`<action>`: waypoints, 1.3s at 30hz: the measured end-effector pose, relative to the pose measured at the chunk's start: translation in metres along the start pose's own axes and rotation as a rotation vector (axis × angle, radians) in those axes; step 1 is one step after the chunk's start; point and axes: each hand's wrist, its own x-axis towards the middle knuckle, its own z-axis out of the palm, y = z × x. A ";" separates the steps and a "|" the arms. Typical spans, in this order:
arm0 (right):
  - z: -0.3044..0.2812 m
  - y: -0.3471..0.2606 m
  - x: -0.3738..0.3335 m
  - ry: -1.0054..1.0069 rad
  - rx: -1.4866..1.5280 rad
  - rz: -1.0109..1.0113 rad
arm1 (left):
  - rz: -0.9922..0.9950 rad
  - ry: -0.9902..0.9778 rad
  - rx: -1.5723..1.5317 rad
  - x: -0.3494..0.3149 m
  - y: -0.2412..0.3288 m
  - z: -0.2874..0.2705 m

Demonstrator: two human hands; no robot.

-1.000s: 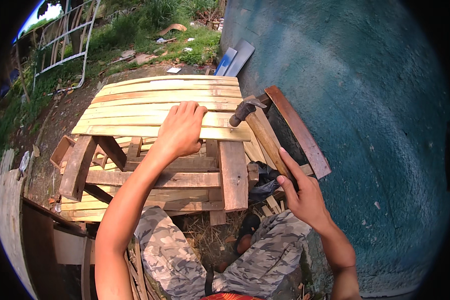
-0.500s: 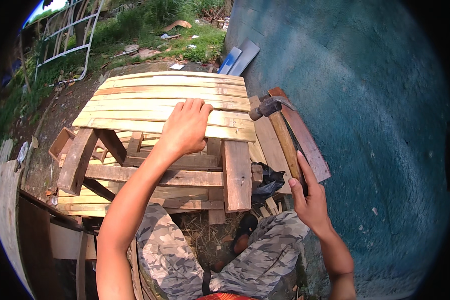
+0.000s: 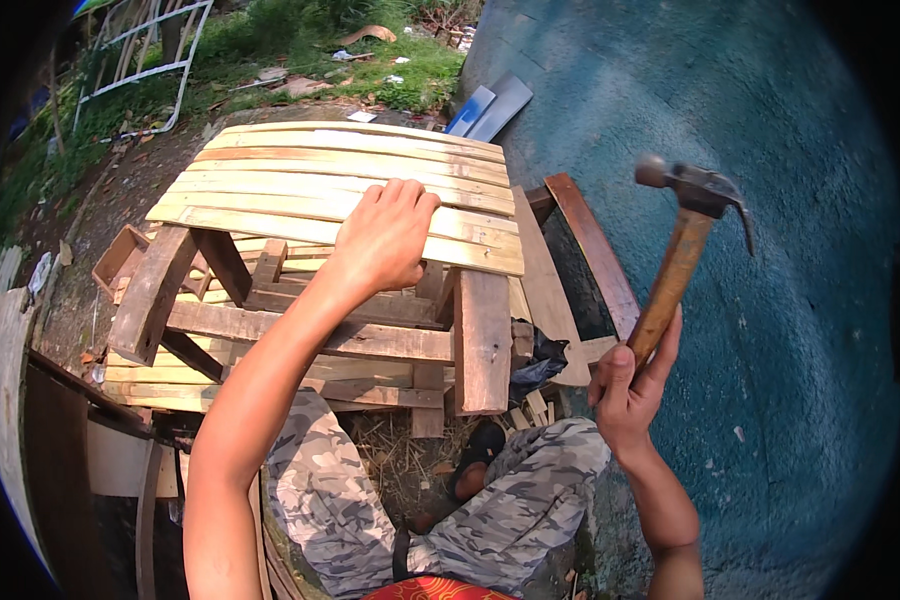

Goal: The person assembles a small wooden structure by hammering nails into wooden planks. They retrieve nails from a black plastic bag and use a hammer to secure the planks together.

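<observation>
A claw hammer [image 3: 672,265] with a wooden handle is raised near the wall at the right, and my right hand [image 3: 638,385] is closed round its lower handle. The head points up, claw to the right. My left hand [image 3: 388,235] grips the front slat of a pale bamboo-slat top [image 3: 260,190], its knuckles over the slats and the thumb side by the front edge. That top lies on a brown wooden bench frame [image 3: 483,345] with thick legs and crossbars, standing before my knees. The fingertips of my left hand are mostly hidden.
A rough blue-green wall [image 3: 800,400] rises close on the right. Reddish-brown boards [image 3: 595,250] lean there beside a black plastic bag [image 3: 540,360]. More bamboo slats [image 3: 150,385] lie beneath the bench. A small wooden box [image 3: 120,258] sits left; a white metal frame [image 3: 135,85] stands behind.
My right hand has swung the hammer up and to the right, away from the bench top. The left hand keeps its place on the slats; the view has shifted slightly.
</observation>
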 end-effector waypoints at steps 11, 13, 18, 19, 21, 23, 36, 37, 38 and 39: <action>-0.028 -0.014 0.007 0.179 0.263 0.182 | -0.051 -0.098 -0.050 0.001 0.002 -0.007; -0.009 -0.009 0.009 0.064 0.150 0.072 | -0.046 -0.092 -0.049 0.001 0.002 -0.008; -0.022 -0.010 0.021 -0.363 -0.134 0.417 | -0.038 -0.078 -0.047 0.001 0.001 -0.009; -0.030 -0.015 0.021 -0.253 -0.060 0.428 | -0.053 -0.089 -0.053 0.001 0.001 -0.009; -0.039 -0.023 0.021 -0.026 0.142 0.427 | -0.045 -0.079 -0.037 0.001 0.000 -0.007; -0.033 -0.026 0.019 0.156 0.230 0.220 | -0.051 -0.079 -0.045 0.000 0.001 -0.004; -0.015 -0.018 0.026 -0.017 0.025 0.225 | -0.061 -0.042 -0.040 0.000 0.000 -0.003; -0.009 -0.016 0.026 0.011 0.006 0.157 | -0.062 -0.044 -0.049 0.000 0.001 -0.004; -0.005 -0.014 0.024 0.010 -0.070 0.089 | -0.065 -0.055 -0.044 0.000 0.001 -0.005; -0.003 -0.012 0.022 -0.121 -0.217 0.079 | -0.063 -0.057 -0.043 0.000 0.001 -0.006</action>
